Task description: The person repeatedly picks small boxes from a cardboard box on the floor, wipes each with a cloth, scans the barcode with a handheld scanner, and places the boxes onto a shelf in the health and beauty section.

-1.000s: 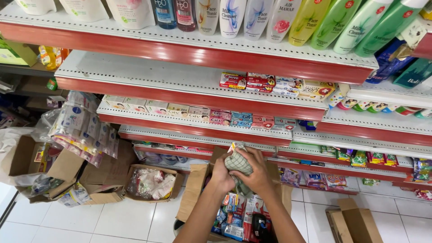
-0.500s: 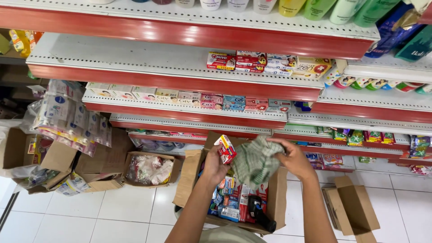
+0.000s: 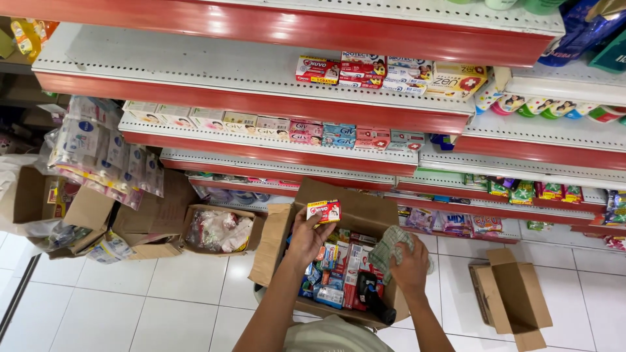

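My left hand point(image 3: 306, 238) holds up a small red and white box point(image 3: 324, 210) above an open cardboard carton point(image 3: 352, 208). The carton sits low in front of me and is full of small boxed goods point(image 3: 332, 270). My right hand point(image 3: 409, 266) grips a crumpled green checked cloth point(image 3: 388, 248) at the carton's right side. A black tool lies at the carton's near edge point(image 3: 372, 301). Similar red boxes point(image 3: 339, 68) stand in a row on the white shelf above.
Red-edged white shelves point(image 3: 261, 104) hold rows of boxes and packets. An open empty carton point(image 3: 512, 296) lies on the white tiled floor at right. Other cartons with bagged goods point(image 3: 218, 229) and hanging sachet strips point(image 3: 104, 153) stand at left.
The cloth moved from between both hands down to the carton's right side in my right hand. My left hand now holds the red and white box alone, a little higher.
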